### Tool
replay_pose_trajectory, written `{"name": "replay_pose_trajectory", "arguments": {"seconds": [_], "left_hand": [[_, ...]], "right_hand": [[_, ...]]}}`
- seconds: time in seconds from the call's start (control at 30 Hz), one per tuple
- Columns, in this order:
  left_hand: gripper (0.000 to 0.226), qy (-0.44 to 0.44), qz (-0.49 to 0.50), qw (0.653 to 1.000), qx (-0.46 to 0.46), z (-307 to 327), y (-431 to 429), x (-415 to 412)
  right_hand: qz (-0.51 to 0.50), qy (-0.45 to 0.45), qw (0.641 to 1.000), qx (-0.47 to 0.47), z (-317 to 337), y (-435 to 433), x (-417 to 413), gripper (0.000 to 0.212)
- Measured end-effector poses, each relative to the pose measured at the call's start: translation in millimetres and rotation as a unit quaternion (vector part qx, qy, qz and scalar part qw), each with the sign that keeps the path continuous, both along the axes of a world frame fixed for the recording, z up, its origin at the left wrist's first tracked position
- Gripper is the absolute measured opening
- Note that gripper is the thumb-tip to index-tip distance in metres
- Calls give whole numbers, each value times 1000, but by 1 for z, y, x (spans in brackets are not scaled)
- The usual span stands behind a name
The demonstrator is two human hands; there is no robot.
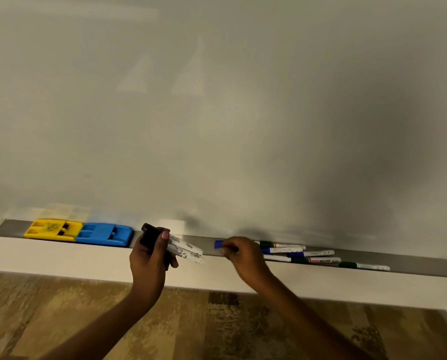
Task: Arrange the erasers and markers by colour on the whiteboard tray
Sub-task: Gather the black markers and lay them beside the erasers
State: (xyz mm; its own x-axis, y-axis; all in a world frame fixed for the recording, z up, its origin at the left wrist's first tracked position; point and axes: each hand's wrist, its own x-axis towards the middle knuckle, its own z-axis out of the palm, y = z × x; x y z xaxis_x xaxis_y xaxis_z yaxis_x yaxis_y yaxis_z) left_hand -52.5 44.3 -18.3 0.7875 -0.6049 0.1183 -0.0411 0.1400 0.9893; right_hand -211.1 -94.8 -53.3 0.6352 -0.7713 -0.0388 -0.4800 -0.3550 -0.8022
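Note:
A yellow eraser (53, 229) and a blue eraser (104, 234) lie side by side at the left end of the grey tray (206, 246). My left hand (149, 258) grips a bunch of black-capped markers (173, 245) just above the tray's front edge, right of the blue eraser. My right hand (243, 255) is closed on a blue-capped marker (218, 244) lying in the tray; only its cap shows past my fingers. Further right, several green-capped and blue-capped markers (311, 255) lie loose in the tray.
The whiteboard (217, 113) rises behind the tray and is blank. A white ledge (61, 258) runs along the tray's front. Below it is a patterned brown carpet (217, 328).

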Motion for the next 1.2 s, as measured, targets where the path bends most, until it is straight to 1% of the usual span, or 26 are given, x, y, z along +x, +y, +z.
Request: {"name": "replay_pose_trajectory", "arguments": {"seconds": [0.07, 0.13, 0.2, 0.23, 0.3, 0.4, 0.6, 0.7, 0.8, 1.03, 1.2], "left_hand": [[17, 4, 7, 1000, 2, -3, 0, 1], [20, 7, 15, 1000, 5, -6, 0, 2], [20, 8, 20, 1000, 5, -8, 1, 1], [20, 8, 21, 1000, 4, -8, 1, 0], [18, 8, 23, 1000, 4, -9, 0, -2], [16, 8, 27, 1000, 8, -8, 0, -4], [14, 6, 36, 999, 11, -6, -4, -9], [14, 5, 38, 999, 12, -5, -5, -10], [13, 6, 41, 999, 13, -5, -5, -12], [15, 3, 41, 999, 13, -6, -4, -16], [18, 12, 42, 999, 10, -7, -2, -16]], "right_hand": [[-36, 88, 992, -84, -20, -19, -21, 11], [-51, 196, 966, -161, -38, -36, -41, 15], [-66, 275, 940, -192, -50, -47, -58, 13], [-72, 293, 932, -199, -55, -51, -65, 10], [-73, 299, 928, -211, -62, -57, -75, 11], [-43, 305, 925, -223, -69, -63, -82, 12], [7, 348, 904, -249, -80, -72, -88, 17], [27, 353, 896, -267, -81, -73, -89, 14], [44, 373, 888, -265, -82, -73, -89, 17], [16, 393, 885, -251, -81, -72, -86, 27], [-19, 384, 889, -249, -81, -63, -89, 27]]}}
